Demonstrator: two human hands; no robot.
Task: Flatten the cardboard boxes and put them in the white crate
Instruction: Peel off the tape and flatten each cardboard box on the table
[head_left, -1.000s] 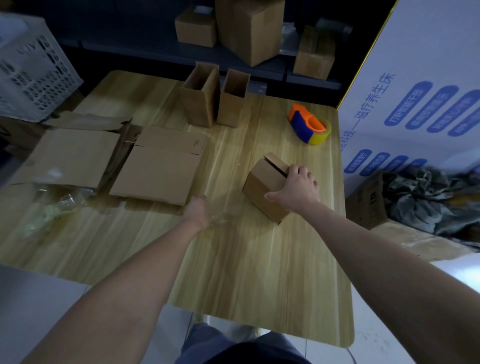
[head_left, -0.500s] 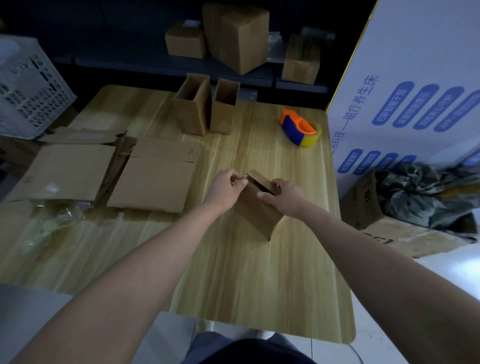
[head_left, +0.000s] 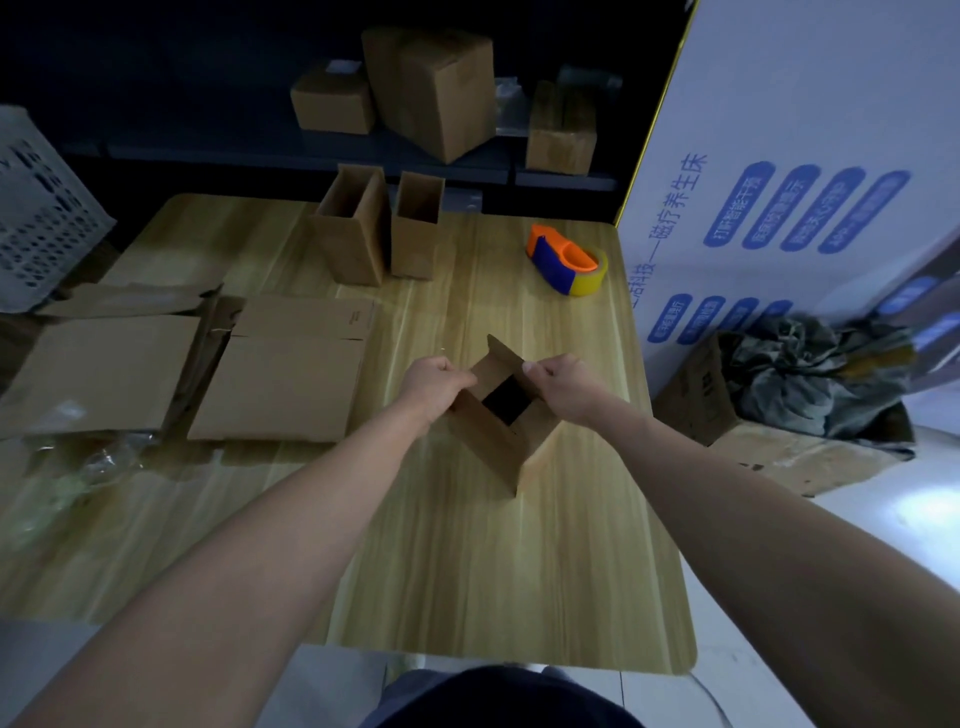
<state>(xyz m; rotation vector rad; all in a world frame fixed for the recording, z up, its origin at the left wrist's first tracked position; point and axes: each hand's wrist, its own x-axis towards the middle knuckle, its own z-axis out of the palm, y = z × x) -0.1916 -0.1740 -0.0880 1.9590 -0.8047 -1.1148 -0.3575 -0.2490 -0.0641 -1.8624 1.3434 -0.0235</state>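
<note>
Dim room, wooden table (head_left: 467, 571)

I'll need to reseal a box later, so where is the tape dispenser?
In the head view, the tape dispenser sits far right on the table, right of the two upright open boxes.
</note>
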